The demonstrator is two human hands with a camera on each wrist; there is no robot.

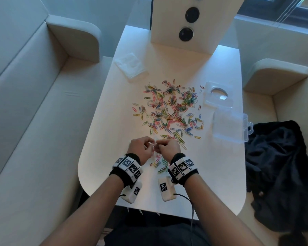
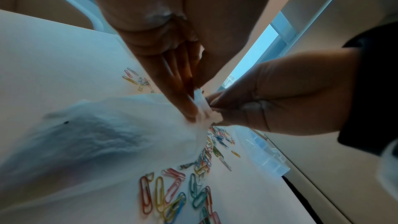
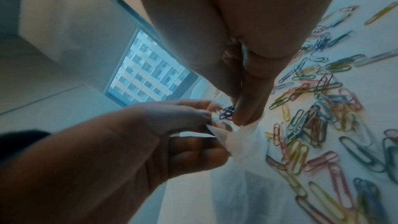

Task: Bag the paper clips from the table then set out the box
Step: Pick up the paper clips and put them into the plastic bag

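Note:
Many coloured paper clips (image 1: 171, 110) lie scattered over the middle of the white table (image 1: 103, 139). Near the front edge my left hand (image 1: 149, 148) pinches the top edge of a small clear plastic bag (image 2: 107, 134), which hangs down to the table. My right hand (image 1: 159, 147) meets it at the bag's mouth. In the right wrist view its fingertips (image 3: 247, 111) pinch a few dark paper clips (image 3: 226, 113) just above the bag (image 3: 241, 151). A clear plastic box (image 1: 229, 126) sits closed at the table's right edge.
A clear lid-like tray with a round hole (image 1: 219, 95) lies behind the box. A stack of spare bags (image 1: 130, 65) lies at the back left. A white upright panel with black discs (image 1: 190, 23) stands at the far end. A black garment (image 1: 277, 166) lies on the right seat.

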